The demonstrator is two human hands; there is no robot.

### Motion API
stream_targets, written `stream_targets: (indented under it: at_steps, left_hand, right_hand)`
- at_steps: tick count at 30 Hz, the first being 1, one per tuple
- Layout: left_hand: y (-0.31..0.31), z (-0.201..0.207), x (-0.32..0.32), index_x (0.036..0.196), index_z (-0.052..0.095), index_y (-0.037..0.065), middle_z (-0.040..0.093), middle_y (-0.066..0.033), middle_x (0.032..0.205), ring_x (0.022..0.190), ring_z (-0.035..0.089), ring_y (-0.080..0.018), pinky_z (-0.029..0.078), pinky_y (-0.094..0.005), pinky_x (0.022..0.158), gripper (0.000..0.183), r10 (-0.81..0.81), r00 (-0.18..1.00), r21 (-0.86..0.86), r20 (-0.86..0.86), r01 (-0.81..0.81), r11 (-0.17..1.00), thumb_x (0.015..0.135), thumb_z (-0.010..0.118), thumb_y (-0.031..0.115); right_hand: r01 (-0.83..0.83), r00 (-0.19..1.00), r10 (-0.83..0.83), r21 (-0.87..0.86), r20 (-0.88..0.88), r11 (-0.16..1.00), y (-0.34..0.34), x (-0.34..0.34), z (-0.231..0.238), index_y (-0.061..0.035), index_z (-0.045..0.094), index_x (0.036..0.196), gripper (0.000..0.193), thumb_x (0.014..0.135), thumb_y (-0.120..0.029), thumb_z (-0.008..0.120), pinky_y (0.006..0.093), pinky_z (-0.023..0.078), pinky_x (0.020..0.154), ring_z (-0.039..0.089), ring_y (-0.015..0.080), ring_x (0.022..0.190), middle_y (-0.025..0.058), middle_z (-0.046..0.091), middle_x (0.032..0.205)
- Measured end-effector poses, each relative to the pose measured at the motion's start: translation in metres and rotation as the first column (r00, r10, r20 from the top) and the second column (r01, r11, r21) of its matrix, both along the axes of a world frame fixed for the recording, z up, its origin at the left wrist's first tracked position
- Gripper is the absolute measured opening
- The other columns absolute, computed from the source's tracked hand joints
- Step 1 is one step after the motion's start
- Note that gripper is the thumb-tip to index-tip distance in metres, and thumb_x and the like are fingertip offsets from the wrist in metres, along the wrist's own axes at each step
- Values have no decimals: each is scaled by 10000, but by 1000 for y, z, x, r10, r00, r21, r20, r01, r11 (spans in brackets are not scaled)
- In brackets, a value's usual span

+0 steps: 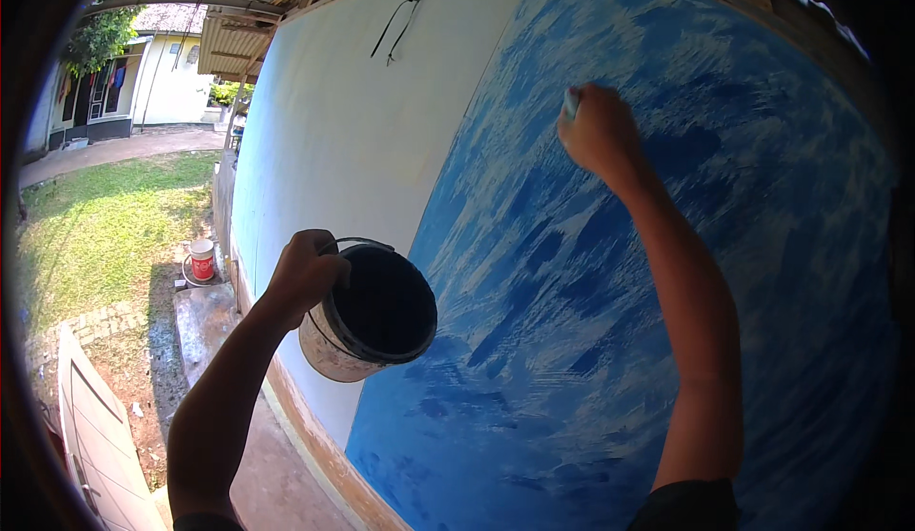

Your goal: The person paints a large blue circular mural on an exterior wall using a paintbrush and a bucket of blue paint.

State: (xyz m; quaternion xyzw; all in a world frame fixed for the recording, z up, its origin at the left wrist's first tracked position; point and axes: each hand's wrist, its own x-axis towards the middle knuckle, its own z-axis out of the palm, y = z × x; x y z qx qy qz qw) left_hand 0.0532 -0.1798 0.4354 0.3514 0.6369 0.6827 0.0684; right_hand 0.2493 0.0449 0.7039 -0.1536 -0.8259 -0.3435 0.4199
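Note:
My left hand (307, 278) is closed on the rim of a paint bucket (329, 348), near one end of its thin wire handle. The bucket is pale and stained outside, tilted, and very dark inside, so its contents are hard to make out. Up at the wall, my right hand (600, 135) grips a paintbrush (571, 103); just its pale handle end shows, and the bristles are hidden by the hand. Around that hand the wall panel (534, 340) carries streaky strokes of dark blue, light blue and white.
Left of the blue area is a plain white wall section (381, 102) with a dark cord (400, 24) hanging at its top. A white and red bucket (201, 262) stands by a concrete ledge (205, 326). A wooden door-like panel (100, 426) leans at lower left, beside grass (114, 216).

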Motion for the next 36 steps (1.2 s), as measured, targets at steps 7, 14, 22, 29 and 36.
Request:
stream_targets:
  at_steps: [7,14,22,29,36]
  left_hand:
    - [-6,-12,2,693,556,-21,534,-80,653,607,509,-172,435,-326,564,127,2,999,26,40,-3,1000,622,656,12]
    - [-4,-15,6,695,557,-19,531,-79,647,602,505,-167,434,-323,562,129,-29,999,37,38,28,999,620,656,10]
    - [-13,-24,12,684,536,-3,511,-60,645,596,493,-160,419,-320,545,134,-58,995,67,83,52,996,622,654,6]
    - [-7,-31,10,667,504,8,472,-43,629,588,465,-151,400,-316,540,148,-61,994,85,91,53,995,617,644,0]
    - [3,-34,18,662,465,17,426,-28,626,580,403,-143,359,-311,542,181,-82,992,108,94,72,992,617,638,-8]
  right_hand:
    - [309,940,-313,733,-138,605,47,-1,-92,-42,691,675,165,776,-137,780,355,498,559,632,238,737,114,629,745]
    - [-201,801,326,-287,503,937,10,15,-239,-7,716,732,135,802,-121,707,472,598,630,703,358,694,178,635,673]
    - [33,999,-25,178,-48,983,-10,60,-51,9,711,838,248,990,-177,650,421,590,639,732,305,709,176,707,791]
    - [216,867,-449,648,217,730,28,41,-138,-39,741,880,141,813,-145,808,438,608,675,745,258,811,133,706,836]
    - [-131,815,247,-248,524,960,-5,47,-139,-26,722,751,94,835,-68,720,406,569,605,711,287,677,127,674,677]
